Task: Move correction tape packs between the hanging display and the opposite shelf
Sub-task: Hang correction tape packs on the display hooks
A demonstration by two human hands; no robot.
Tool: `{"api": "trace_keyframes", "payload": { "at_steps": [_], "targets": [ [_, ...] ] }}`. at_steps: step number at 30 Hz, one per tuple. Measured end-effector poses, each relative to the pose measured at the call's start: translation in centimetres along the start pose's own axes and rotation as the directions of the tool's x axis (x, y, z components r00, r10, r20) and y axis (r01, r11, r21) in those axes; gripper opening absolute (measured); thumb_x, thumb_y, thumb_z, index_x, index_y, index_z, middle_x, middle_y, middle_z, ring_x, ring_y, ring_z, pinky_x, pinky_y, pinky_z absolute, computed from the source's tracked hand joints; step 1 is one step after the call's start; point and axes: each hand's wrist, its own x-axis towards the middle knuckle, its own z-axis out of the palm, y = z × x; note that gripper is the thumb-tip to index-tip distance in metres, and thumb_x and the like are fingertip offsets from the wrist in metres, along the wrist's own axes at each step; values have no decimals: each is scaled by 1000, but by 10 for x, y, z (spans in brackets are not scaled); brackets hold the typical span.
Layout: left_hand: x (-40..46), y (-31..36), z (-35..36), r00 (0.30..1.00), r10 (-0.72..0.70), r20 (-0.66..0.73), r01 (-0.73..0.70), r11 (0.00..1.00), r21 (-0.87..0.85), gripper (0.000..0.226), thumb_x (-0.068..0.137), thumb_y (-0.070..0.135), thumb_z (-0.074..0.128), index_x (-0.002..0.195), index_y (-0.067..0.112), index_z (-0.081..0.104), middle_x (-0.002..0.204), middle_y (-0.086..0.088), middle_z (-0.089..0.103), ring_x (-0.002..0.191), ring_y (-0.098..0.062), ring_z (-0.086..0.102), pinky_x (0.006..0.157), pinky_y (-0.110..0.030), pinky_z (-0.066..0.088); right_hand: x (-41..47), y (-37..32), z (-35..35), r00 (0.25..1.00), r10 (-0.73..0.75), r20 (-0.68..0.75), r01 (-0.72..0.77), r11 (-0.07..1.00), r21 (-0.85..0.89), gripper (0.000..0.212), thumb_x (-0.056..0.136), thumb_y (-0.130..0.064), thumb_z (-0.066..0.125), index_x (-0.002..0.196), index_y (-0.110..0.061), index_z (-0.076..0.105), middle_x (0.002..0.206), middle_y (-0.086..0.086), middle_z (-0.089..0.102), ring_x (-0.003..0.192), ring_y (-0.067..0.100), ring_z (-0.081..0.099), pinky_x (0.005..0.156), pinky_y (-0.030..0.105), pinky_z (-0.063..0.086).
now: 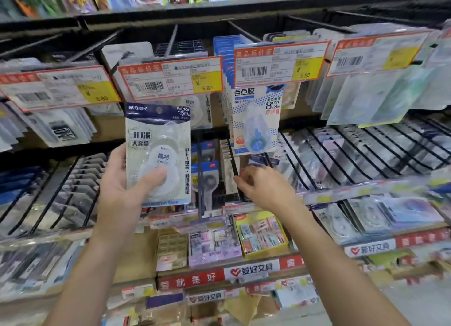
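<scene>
Both forearms reach up from the bottom edge toward the hanging display. Left hand (122, 181) is raised, palm toward the camera, gripping a correction tape pack (158, 155) upright: thumb pressed across the clear blister on its front, fingers behind the card's left edge. Pack is held in front of the display, just below a price tag (170, 78) marked 5.80, free of any hook. Right hand (264, 187) is lower and to the right, back of hand up, fingers curled at a black peg hook (235, 165) of the middle row; blur there, so whether it pinches anything cannot be told. A dot-glue pack (256, 120) hangs just above it.
</scene>
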Motion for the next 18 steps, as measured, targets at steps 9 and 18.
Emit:
{"api": "trace_keyframes", "payload": {
  "at_steps": [9,18],
  "targets": [
    [-5,8,11,997,70,12,-71,995,64,50,83,11,76,124,23,51,111,4,72,103,-17,71,78,-30,59,1,0,-1,999,19,39,-20,999,31,43,101,-54,43,109,-20,68,96,6,73,89,29,66,70,36,53],
    [-1,22,27,992,118,47,-118,993,2,48,84,7,70,125,20,48,111,4,70,102,-15,71,77,-27,57,-1,-4,-1,1000,11,0,-11,998,58,38,101,-47,48,110,-17,70,97,4,73,89,29,66,71,36,53]
  ]
}}
